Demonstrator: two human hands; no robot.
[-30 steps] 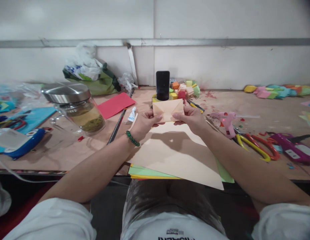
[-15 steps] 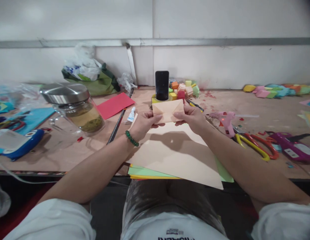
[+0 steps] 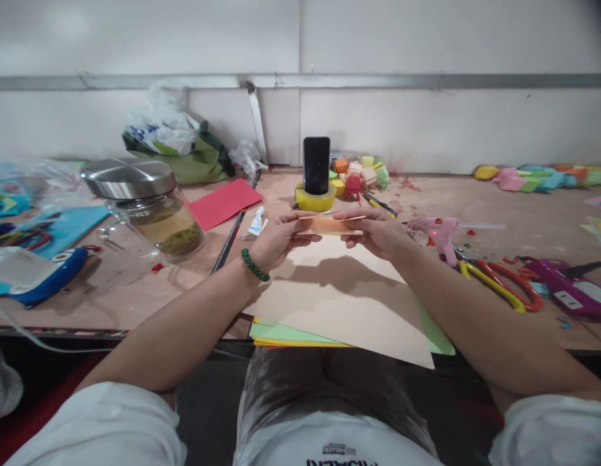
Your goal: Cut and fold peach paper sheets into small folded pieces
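Note:
A small folded piece of peach paper [image 3: 331,225] is held up above the stack on the table. My left hand [image 3: 286,238] pinches its left end and wears a green bead bracelet at the wrist. Its right end is between the thumb and fingers of my right hand [image 3: 375,232]. The folded piece now shows as a narrow strip; its far side is hidden. Below both hands lies a large peach sheet [image 3: 343,310], with shadows of the hands on it. Green and yellow sheets [image 3: 295,335] stick out under it at the near edge.
A black phone [image 3: 316,165] stands in a yellow tape roll [image 3: 316,200], beside folded paper pieces [image 3: 357,173]. Left are a lidded glass mug [image 3: 169,230] and red paper [image 3: 226,203]. Right lie a pink glue gun [image 3: 442,238], scissors [image 3: 497,285] and a purple tool [image 3: 572,285].
The small paper has tipped or been folded down, from a broad face with creased corners to a narrow strip. My fingers have shifted along its upper edge.

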